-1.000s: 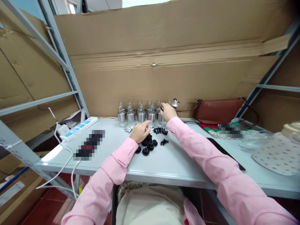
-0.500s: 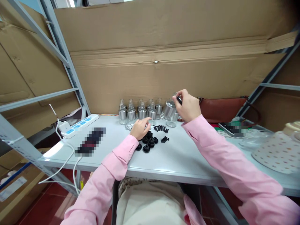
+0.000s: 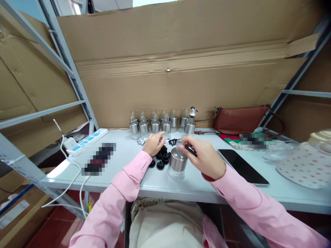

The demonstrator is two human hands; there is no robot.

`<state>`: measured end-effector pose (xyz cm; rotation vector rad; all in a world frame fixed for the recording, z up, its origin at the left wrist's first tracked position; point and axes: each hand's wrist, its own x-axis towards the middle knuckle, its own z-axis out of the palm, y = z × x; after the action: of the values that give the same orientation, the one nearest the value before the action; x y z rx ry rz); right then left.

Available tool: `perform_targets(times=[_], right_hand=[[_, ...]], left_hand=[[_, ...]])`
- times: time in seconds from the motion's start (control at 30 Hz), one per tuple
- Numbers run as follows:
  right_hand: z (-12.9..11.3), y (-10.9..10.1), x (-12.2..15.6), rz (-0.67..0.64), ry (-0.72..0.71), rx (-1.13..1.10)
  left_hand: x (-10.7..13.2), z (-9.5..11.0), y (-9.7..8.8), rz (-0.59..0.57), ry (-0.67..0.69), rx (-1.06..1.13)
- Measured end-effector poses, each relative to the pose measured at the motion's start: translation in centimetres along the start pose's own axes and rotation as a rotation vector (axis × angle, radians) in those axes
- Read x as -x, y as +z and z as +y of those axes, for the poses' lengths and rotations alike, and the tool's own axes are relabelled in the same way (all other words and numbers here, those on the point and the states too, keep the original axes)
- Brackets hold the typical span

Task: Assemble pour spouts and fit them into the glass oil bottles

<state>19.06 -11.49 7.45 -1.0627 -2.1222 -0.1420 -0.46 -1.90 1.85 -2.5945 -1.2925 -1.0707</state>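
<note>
My right hand (image 3: 204, 156) is closed round the neck of a glass bottle with a metal sleeve (image 3: 178, 160), which stands near the front of the table. A small black piece (image 3: 190, 150) shows between the same fingers. My left hand (image 3: 153, 144), fingers stretched out and apart, is beside a pile of round black caps (image 3: 165, 157) and partly covers it. Behind my right fingertips lie several small black tubes (image 3: 172, 142). Some clear pieces (image 3: 142, 141) are partly hidden behind my left hand.
Along the cardboard wall (image 3: 144, 89) stand rows of similar bottles (image 3: 155, 126); one at the right end bears a pump top (image 3: 192, 112). A brown bag (image 3: 239, 120), a black tablet (image 3: 243, 167) and a dotted cover (image 3: 305, 165) are on the right. A power strip (image 3: 89, 140) lies left.
My right hand has brought the bottle from the back row down and toward me. The tablet, earlier covered by my right sleeve, now shows. My left hand has barely moved.
</note>
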Motion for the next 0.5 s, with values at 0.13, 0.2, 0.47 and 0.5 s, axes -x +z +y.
perform_targets(times=[0.13, 0.2, 0.47, 0.5], right_hand=[[-0.2, -1.2, -1.0, -0.012, -0.008, -0.130], [-0.5, -1.8, -1.8, 0.082, 0.034, -0.281], [-2.0, -0.3, -5.8, 0.173, 0.093, -1.098], [-1.9, 0.2, -5.9, 0.135, 0.091, -1.139]], left_hand=[[0.0, -0.1, 0.2, -0.020, -0.009, 0.003], [0.1, -0.1, 0.3, -0.024, -0.018, 0.003], [0.0, 0.0, 0.2, -0.043, -0.012, -0.001], [0.0, -0.1, 0.3, -0.046, -0.011, -0.007]])
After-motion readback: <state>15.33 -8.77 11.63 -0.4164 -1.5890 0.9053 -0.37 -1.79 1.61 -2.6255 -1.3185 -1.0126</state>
